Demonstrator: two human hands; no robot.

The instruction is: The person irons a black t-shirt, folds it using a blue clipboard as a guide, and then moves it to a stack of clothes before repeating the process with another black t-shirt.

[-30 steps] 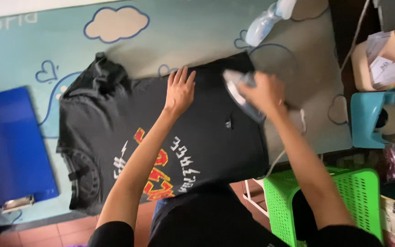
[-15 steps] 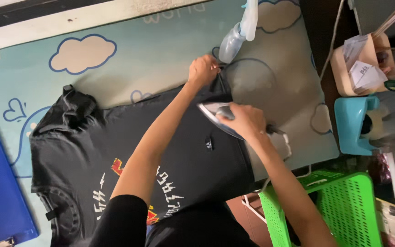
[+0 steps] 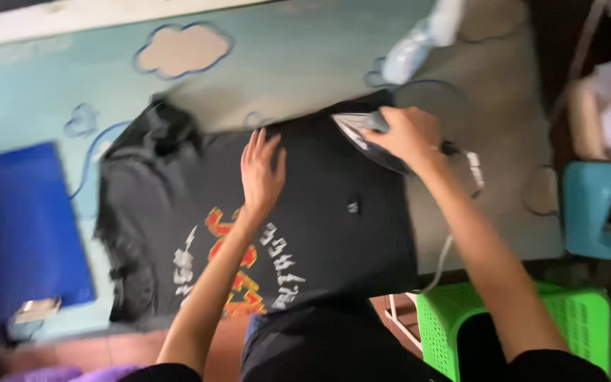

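Black cotton T-shirt with red and white print (image 3: 319,233) spread flat on pale blue cloud-patterned mat (image 3: 305,64). Left hand (image 3: 262,173) open, palm pressed flat on shirt's middle. Right hand (image 3: 408,134) closed around handle of grey steam iron (image 3: 365,134), at shirt's far right edge. Bright green plastic basket (image 3: 574,318) near right; blue flat panel (image 3: 15,226) left.

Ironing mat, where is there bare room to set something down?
Bare mat runs along the far edge, between the cloud print and the spray bottle. Grey mat beyond the iron is also free. The middle is crowded: the black shirt, left hand and right hand.
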